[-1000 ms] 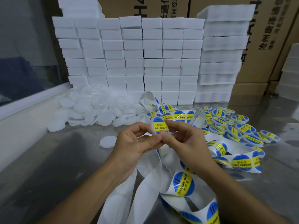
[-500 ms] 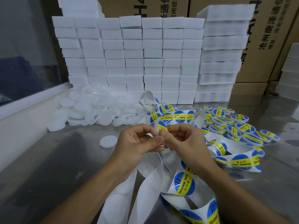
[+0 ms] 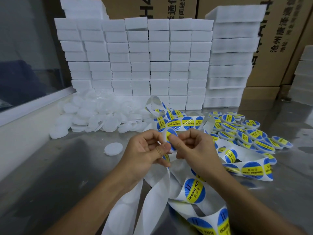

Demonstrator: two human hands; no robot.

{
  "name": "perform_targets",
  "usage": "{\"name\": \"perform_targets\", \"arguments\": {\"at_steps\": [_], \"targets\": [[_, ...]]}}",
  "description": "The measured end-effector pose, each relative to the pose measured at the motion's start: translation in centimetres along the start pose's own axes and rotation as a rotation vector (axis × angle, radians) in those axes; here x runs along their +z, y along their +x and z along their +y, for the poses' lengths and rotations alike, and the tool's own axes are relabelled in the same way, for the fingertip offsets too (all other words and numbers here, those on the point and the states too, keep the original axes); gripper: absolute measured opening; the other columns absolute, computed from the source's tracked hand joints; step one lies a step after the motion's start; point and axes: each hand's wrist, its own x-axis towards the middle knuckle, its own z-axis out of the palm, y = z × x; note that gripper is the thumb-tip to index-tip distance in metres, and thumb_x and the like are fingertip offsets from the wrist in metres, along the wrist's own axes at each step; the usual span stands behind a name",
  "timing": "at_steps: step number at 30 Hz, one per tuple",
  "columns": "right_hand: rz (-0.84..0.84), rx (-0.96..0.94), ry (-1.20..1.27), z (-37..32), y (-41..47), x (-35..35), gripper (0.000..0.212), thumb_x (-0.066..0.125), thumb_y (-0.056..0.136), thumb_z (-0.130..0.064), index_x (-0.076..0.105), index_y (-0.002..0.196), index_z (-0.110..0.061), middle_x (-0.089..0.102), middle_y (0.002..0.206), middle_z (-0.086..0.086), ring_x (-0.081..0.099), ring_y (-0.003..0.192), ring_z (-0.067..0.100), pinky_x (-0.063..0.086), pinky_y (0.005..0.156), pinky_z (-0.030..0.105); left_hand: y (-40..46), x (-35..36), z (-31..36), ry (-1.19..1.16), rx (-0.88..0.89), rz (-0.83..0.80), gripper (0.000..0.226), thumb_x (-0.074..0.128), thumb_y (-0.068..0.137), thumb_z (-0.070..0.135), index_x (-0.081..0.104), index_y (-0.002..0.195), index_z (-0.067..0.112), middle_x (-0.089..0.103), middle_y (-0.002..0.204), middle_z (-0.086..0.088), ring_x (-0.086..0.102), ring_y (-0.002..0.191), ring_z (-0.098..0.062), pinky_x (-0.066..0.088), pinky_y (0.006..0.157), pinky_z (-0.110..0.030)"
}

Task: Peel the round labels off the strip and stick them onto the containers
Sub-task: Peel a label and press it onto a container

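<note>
Both hands meet above the metal table. My left hand [image 3: 145,150] pinches the white backing strip [image 3: 154,187], which trails toward me in loops. Between thumb and fingers my right hand [image 3: 191,148] pinches a round blue and yellow label [image 3: 170,135], partly lifted off the strip. More labels [image 3: 194,190] sit on the strip at lower right and behind the hands. A single white container [image 3: 113,148] lies left of my left hand. A heap of bare white containers [image 3: 94,116] lies at back left, and a pile of labelled containers [image 3: 245,133] at right.
A wall of stacked white foam blocks [image 3: 138,65] stands behind the piles, with cardboard boxes [image 3: 279,39] behind it. A window ledge [image 3: 25,109] runs along the left. The metal table [image 3: 50,180] shows bare surface at front left.
The label has turned from facing me to edge-on and lifted from the strip as my right hand pulled it. Both hands rose slightly and stayed together.
</note>
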Motion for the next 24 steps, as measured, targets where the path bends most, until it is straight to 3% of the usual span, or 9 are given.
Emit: {"name": "perform_targets", "arguments": {"at_steps": [3, 6, 11, 15, 17, 20, 22, 24], "targets": [[0.044, 0.017, -0.096, 0.0, -0.1, 0.0, 0.065, 0.072, 0.057, -0.061, 0.057, 0.074, 0.0, 0.065, 0.063, 0.017, 0.059, 0.048, 0.015, 0.05, 0.048, 0.021, -0.1, 0.1, -0.2, 0.083, 0.036, -0.055, 0.009, 0.072, 0.079, 0.005, 0.064, 0.078, 0.01, 0.066, 0.077, -0.011, 0.063, 0.068, -0.02, 0.056, 0.056, -0.031], [0.093, -0.004, -0.125, -0.1, 0.1, -0.4, 0.07, 0.067, 0.065, -0.061, 0.049, 0.069, 0.006, 0.06, 0.052, 0.016, 0.058, 0.041, 0.015, 0.045, 0.042, 0.019, 0.0, 0.0, -0.1, 0.177, 0.047, -0.1, 0.016, 0.064, 0.086, -0.003, 0.06, 0.078, 0.01, 0.065, 0.076, -0.006, 0.06, 0.062, -0.022, 0.056, 0.059, -0.033], [0.074, -0.059, -0.073, 0.3, 0.5, -0.6, 0.05, 0.06, 0.084, -0.043, 0.054, 0.07, 0.004, 0.063, 0.052, 0.012, 0.058, 0.042, 0.015, 0.047, 0.045, 0.023, -0.1, 0.1, 0.2, 0.152, 0.053, -0.08, 0.01, 0.06, 0.087, -0.003, 0.055, 0.082, 0.004, 0.068, 0.087, -0.02, 0.06, 0.067, -0.018, 0.055, 0.059, -0.029], [-0.022, -0.097, -0.077, 0.5, 0.5, -0.6, 0.005, 0.063, 0.093, -0.016, 0.063, 0.097, -0.013, 0.067, 0.059, 0.01, 0.064, 0.051, 0.016, 0.052, 0.054, 0.024, 0.1, -0.1, 0.1, 0.081, 0.03, 0.007, 0.011, 0.056, 0.091, -0.003, 0.054, 0.084, 0.006, 0.07, 0.083, -0.015, 0.06, 0.066, -0.017, 0.054, 0.058, -0.027], [-0.081, -0.118, -0.069, 0.6, 0.4, -0.6, 0.02, 0.067, 0.091, -0.012, 0.064, 0.109, -0.019, 0.07, 0.065, 0.011, 0.067, 0.057, 0.019, 0.054, 0.058, 0.024, 0.3, -0.5, 0.0, 0.043, 0.016, 0.065, 0.01, 0.054, 0.092, -0.001, 0.055, 0.086, 0.007, 0.072, 0.081, -0.013, 0.06, 0.067, -0.02, 0.053, 0.057, -0.026], [-0.14, -0.102, -0.046, 0.6, 0.4, -0.5, 0.036, 0.078, 0.08, -0.011, 0.063, 0.111, -0.021, 0.073, 0.074, 0.009, 0.069, 0.067, 0.028, 0.058, 0.065, 0.028, 0.4, -0.9, -0.1, 0.03, 0.009, 0.124, 0.009, 0.054, 0.092, -0.001, 0.059, 0.09, 0.006, 0.073, 0.081, -0.012, 0.063, 0.066, -0.019, 0.053, 0.054, -0.026], [-0.143, -0.069, -0.02, 0.5, 0.4, -0.4, 0.038, 0.081, 0.075, -0.013, 0.061, 0.107, -0.016, 0.074, 0.078, 0.011, 0.07, 0.07, 0.033, 0.06, 0.068, 0.034, 0.5, -1.0, -0.2, 0.034, 0.003, 0.15, 0.012, 0.054, 0.093, -0.001, 0.062, 0.09, 0.008, 0.073, 0.078, -0.01, 0.064, 0.062, -0.017, 0.052, 0.052, -0.025], [-0.125, -0.051, 0.02, 0.5, 0.4, -0.4, 0.033, 0.08, 0.074, -0.016, 0.06, 0.1, -0.007, 0.074, 0.076, 0.012, 0.071, 0.064, 0.029, 0.057, 0.061, 0.029, 0.5, -1.0, -0.3, 0.035, -0.003, 0.17, 0.016, 0.054, 0.093, -0.003, 0.063, 0.089, 0.009, 0.073, 0.074, -0.009, 0.062, 0.059, -0.017, 0.051, 0.05, -0.025]]}}
